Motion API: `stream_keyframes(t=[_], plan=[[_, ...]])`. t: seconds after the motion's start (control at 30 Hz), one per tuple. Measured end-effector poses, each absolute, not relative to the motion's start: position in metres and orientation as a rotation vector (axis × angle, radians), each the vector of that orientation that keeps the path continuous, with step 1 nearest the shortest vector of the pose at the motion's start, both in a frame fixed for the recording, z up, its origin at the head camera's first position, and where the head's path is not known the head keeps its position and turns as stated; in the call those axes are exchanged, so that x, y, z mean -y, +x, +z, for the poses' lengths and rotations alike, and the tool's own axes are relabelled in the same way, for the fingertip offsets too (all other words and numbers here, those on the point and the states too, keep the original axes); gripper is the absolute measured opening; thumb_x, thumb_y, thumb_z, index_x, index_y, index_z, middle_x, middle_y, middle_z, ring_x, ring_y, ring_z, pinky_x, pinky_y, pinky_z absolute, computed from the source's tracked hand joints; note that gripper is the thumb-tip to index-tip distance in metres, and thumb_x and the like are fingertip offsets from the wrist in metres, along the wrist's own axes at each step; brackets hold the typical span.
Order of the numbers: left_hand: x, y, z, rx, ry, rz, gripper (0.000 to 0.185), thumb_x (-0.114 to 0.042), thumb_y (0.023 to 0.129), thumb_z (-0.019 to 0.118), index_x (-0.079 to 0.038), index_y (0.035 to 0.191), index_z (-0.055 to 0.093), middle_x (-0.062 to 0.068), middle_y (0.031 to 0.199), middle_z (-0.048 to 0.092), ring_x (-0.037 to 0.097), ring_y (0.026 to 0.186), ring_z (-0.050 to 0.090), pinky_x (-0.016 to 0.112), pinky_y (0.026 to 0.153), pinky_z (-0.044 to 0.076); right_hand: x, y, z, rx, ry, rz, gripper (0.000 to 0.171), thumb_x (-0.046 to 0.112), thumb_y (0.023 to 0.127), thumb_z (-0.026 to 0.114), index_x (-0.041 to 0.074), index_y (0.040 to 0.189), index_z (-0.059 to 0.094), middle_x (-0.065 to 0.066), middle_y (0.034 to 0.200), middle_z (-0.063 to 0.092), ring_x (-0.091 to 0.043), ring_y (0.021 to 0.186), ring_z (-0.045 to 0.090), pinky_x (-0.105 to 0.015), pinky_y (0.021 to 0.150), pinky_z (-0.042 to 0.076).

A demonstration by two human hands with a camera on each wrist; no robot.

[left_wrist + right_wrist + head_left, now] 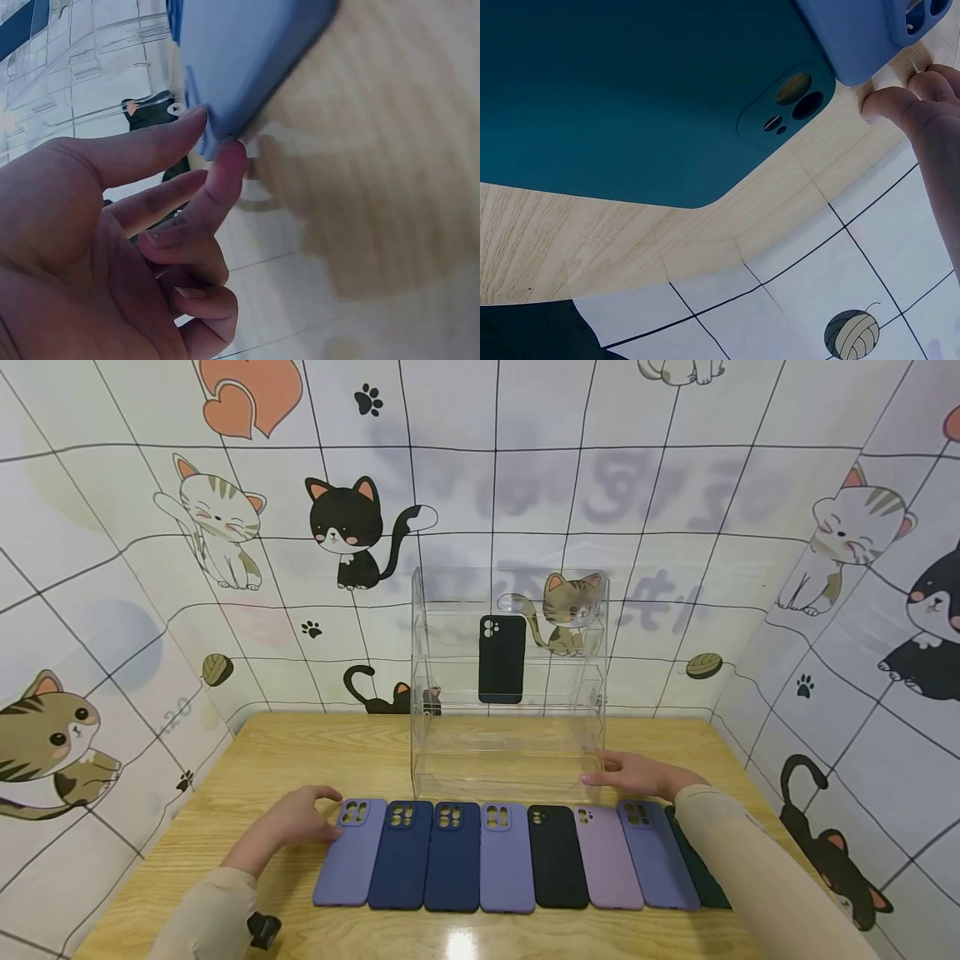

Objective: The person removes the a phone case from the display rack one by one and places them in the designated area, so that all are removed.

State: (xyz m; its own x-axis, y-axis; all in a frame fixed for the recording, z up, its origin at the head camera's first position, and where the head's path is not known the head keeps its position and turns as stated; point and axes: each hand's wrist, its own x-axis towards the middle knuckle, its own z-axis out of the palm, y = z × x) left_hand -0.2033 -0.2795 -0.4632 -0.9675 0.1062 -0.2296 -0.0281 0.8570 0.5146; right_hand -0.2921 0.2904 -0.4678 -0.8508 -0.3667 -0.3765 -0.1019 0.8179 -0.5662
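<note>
A row of several phone cases lies along the front of a wooden table point(300, 752). My left hand point(333, 814) pinches the top left corner of the leftmost lavender case point(351, 852); in the left wrist view two fingertips point(229, 157) close on that case's corner point(240, 52). My right hand point(592, 777) rests flat on the table at the foot of a clear acrylic stand point(427, 735), just above a periwinkle case point(656, 856). In the right wrist view its fingertips point(885, 101) press the wood beside the periwinkle case point(855, 37) and a dark green case point(630, 97).
A black case point(502, 658) stands upright on a shelf of the stand. Between the end cases lie two navy point(401, 856), a lavender point(507, 857), a black point(557, 857) and a lilac case point(606, 860). Cat-patterned walls close in the table on three sides.
</note>
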Motion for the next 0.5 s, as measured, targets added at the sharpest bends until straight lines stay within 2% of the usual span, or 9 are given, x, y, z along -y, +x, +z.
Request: stream_keyframes(t=[0.07,0.17,0.27,0.37,0.5], plan=[[0.277,-0.204,-0.458,-2.783,0.066,0.776,0.061,-0.018,0.086,0.087,0.002,0.139,0.064,0.020,0.101,0.079,0.030,0.094,0.073,0.051,0.090,0.058,-0.290,-0.292,-0.467,-2.522,-0.348,-0.747,0.100,0.071,0.098,0.061,0.018,0.172,0.021,-0.033,0.169,0.034,-0.055,0.157,0.033,-0.073,0.120,0.037],[0.272,-0.206,-0.447,-2.772,0.083,0.809,0.062,-0.021,0.091,0.083,0.002,0.143,0.060,0.005,0.075,0.076,0.020,0.077,0.069,0.042,0.081,0.054,-0.290,-0.291,-0.467,-2.519,-0.353,-0.747,0.101,0.071,0.098,0.061,0.018,0.173,0.020,-0.033,0.169,0.033,-0.055,0.156,0.033,-0.074,0.119,0.037],[0.264,-0.211,-0.435,-2.775,0.128,0.844,0.063,-0.027,0.095,0.080,0.001,0.147,0.058,0.005,0.074,0.076,0.020,0.081,0.070,0.041,0.078,0.053,-0.291,-0.291,-0.466,-2.521,-0.351,-0.743,0.101,0.071,0.098,0.061,0.017,0.173,0.019,-0.033,0.169,0.033,-0.055,0.156,0.033,-0.074,0.119,0.037],[0.254,-0.215,-0.424,-2.775,0.162,0.884,0.066,-0.032,0.098,0.077,-0.004,0.153,0.054,0.008,0.082,0.079,0.022,0.087,0.073,0.041,0.078,0.055,-0.291,-0.290,-0.465,-2.528,-0.355,-0.737,0.102,0.072,0.097,0.060,0.015,0.173,0.019,-0.034,0.169,0.032,-0.056,0.156,0.033,-0.074,0.118,0.037],[0.232,-0.216,-0.410,-2.763,0.202,0.950,0.072,-0.035,0.098,0.077,-0.011,0.160,0.047,0.009,0.092,0.080,0.026,0.084,0.074,0.039,0.071,0.053,-0.291,-0.290,-0.466,-2.535,-0.364,-0.736,0.102,0.072,0.098,0.060,0.014,0.172,0.020,-0.033,0.169,0.033,-0.056,0.156,0.034,-0.074,0.118,0.038]])
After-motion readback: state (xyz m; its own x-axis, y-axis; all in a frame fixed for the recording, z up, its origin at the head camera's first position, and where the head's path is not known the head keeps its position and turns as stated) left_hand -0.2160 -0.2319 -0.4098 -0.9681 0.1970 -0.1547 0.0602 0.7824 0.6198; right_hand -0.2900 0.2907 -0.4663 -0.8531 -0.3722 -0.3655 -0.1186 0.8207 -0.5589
